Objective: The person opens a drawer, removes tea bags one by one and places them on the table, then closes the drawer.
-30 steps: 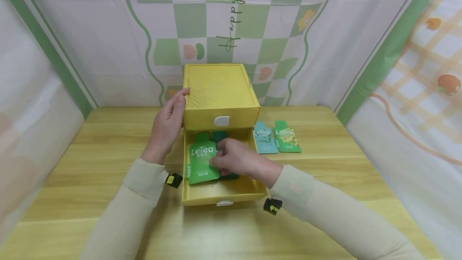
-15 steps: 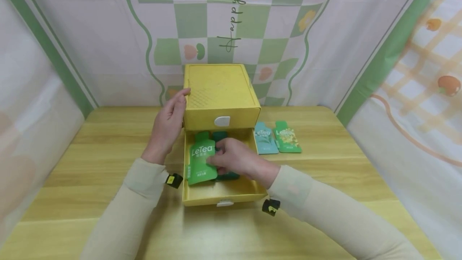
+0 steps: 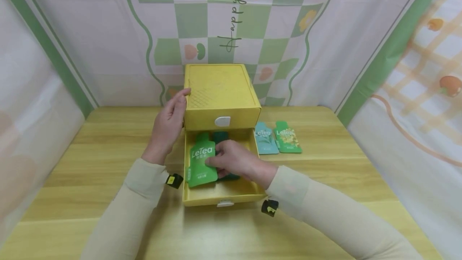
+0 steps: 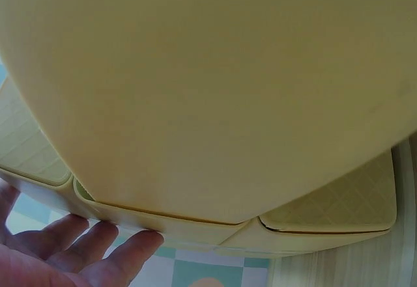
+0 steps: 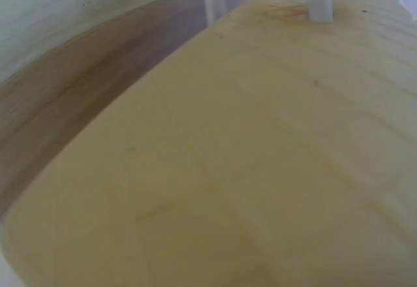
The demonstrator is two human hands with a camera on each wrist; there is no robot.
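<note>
A yellow two-drawer box (image 3: 220, 85) stands on the table, its lower drawer (image 3: 231, 189) pulled out. My left hand (image 3: 167, 121) rests against the box's left side, a fingertip at the top edge; in the left wrist view its fingers lie extended along the box. Inside the drawer, my right hand (image 3: 238, 159) pinches the right edge of a green LeTea packet (image 3: 202, 167), thumb on its front. A dark teal packet (image 3: 221, 136) lies beneath, mostly hidden by the hand and the green packet. The right wrist view shows only the drawer front (image 5: 247, 137), not the hand.
Right of the box, a light blue LeTea packet (image 3: 266, 141) and a green LeTea packet with a yellow print (image 3: 288, 139) lie side by side on the wooden table (image 3: 325, 171). The shut upper drawer has a white handle (image 3: 222, 121). Printed curtains hang behind and at both sides.
The green packet and my right hand have shifted slightly within the drawer, the packet's tilt changing a little. My left hand stays in place on the box.
</note>
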